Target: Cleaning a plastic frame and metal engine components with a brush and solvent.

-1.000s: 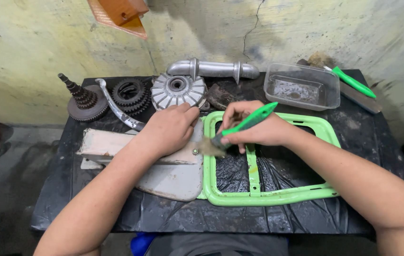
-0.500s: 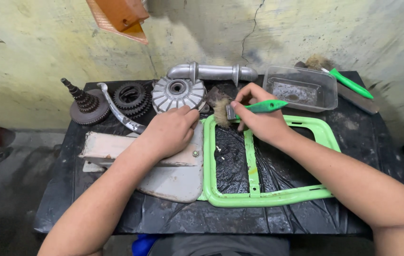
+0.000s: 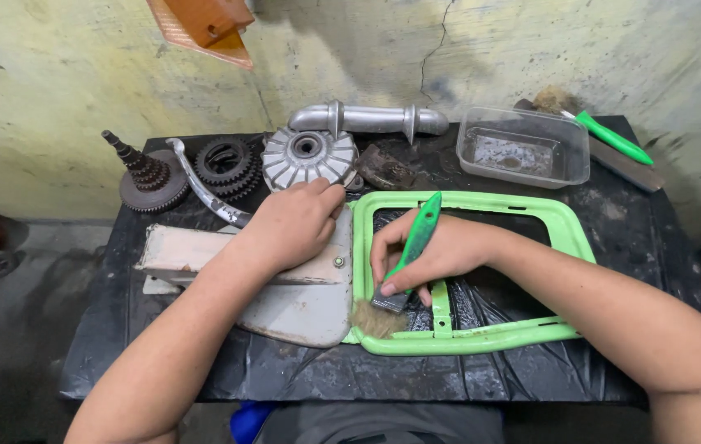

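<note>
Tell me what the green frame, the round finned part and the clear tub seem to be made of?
The green frame looks like painted metal tubing: glossy pale green, grimy in spots. The round finned part seems cast metal, likely aluminium, with a dull silvery-grey surface and radial ribs. The clear tub looks like thin see-through plastic, smeared with dirt inside. The brush in the right hand has a glossy green handle, probably plastic.

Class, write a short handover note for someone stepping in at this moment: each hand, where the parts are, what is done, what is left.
Left hand presses flat on the grey metal cover.
Right hand grips the green-handled brush, bristles at the green frame's near left corner.
Frame lies flat on the black table, against the cover.
Done: cannot tell which parts are already brushed.
Left: probably the frame's other sides.
</note>
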